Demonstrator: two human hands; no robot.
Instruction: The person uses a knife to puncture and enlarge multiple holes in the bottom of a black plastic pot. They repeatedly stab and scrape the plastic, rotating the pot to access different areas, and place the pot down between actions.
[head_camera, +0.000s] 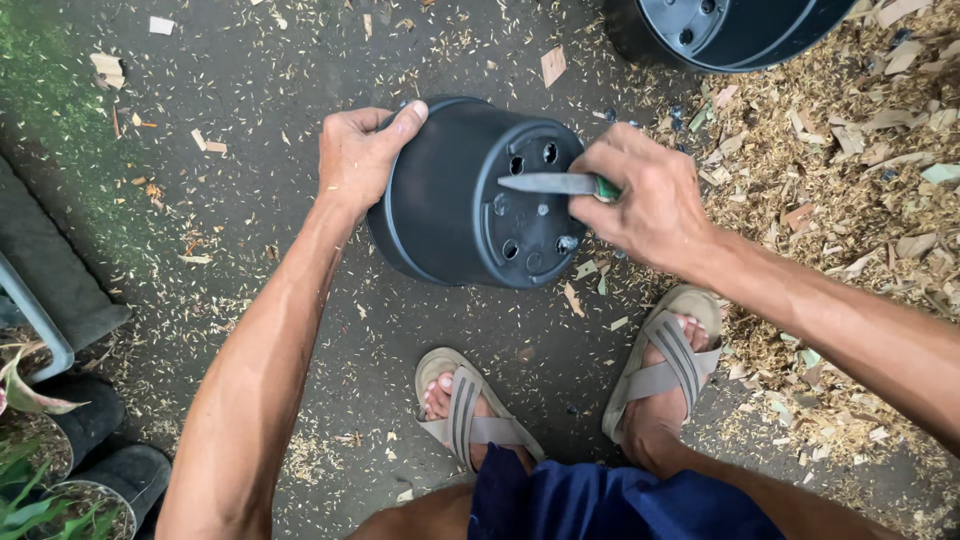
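A black plastic plant pot (450, 200) lies tilted on the ground, its bottom with several drainage holes facing me. My left hand (362, 152) grips the pot's upper left side by the rim. My right hand (645, 195) holds a knife (548, 184) with a green handle; the blade lies across the pot's bottom, tip pointing left near the holes. My two feet in grey strap sandals (470, 410) stand just below the pot.
A second black pot (720, 35) lies at the top right. A heap of wood shavings and chips (850, 180) covers the right side. Potted plants (60, 470) and a grey slab stand at the lower left on dark, littered ground.
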